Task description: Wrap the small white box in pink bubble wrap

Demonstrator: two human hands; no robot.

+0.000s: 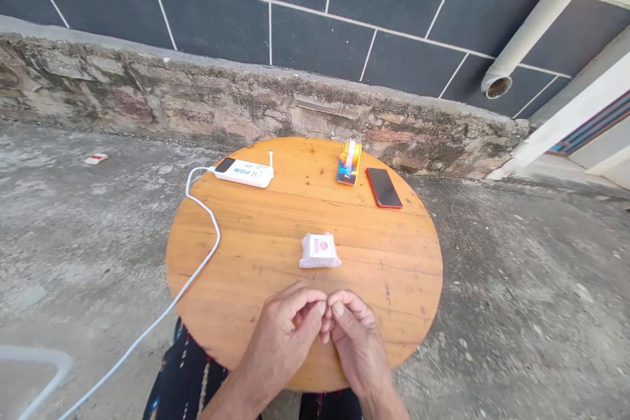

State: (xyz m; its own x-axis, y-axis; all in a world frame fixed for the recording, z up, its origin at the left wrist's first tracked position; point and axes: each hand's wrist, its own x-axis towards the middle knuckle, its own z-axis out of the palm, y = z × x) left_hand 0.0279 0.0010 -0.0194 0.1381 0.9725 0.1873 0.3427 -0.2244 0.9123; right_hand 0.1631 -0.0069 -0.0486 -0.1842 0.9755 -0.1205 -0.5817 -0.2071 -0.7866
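Red phone (384, 188), white pwr strip (245, 172), orange/blue tape dispenser (349, 162), dk-grey tiles (315, 39).

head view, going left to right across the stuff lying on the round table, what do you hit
white power strip → small white packet → orange and blue tape dispenser → red-edged phone

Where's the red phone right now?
In the head view, the phone lies flat on the far right of the round wooden table, just right of the tape dispenser.
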